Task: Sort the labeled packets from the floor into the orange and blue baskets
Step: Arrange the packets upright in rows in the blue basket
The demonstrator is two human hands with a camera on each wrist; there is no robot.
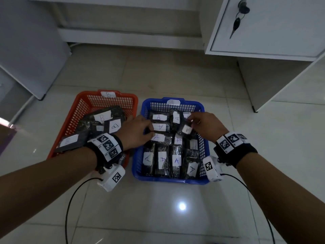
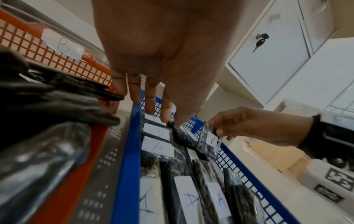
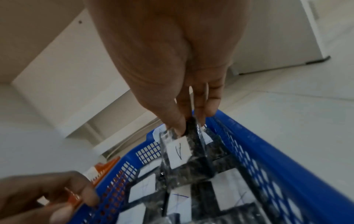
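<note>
The orange basket (image 1: 123, 95), tagged B, holds several dark packets with B labels (image 1: 105, 120). Right beside it the blue basket (image 1: 168, 180), tagged A, is packed with A-labelled packets (image 1: 163, 161). My right hand (image 1: 190, 123) pinches one dark packet with an A label (image 1: 186, 129) by its top edge, hanging it upright over the blue basket's rear; the right wrist view shows thumb and fingers clamped on it (image 3: 180, 153). My left hand (image 1: 149, 128) reaches across into the blue basket, its straight fingertips (image 2: 165, 118) touching the packets at the rear left.
A white cabinet door (image 1: 274, 32) with keys in its lock (image 1: 237, 20) stands at the back right, and white furniture panels (image 1: 26, 50) at the back left. Glossy tiled floor (image 1: 175, 217) lies in front of the baskets. Black cables (image 1: 70, 205) trail from both wrists.
</note>
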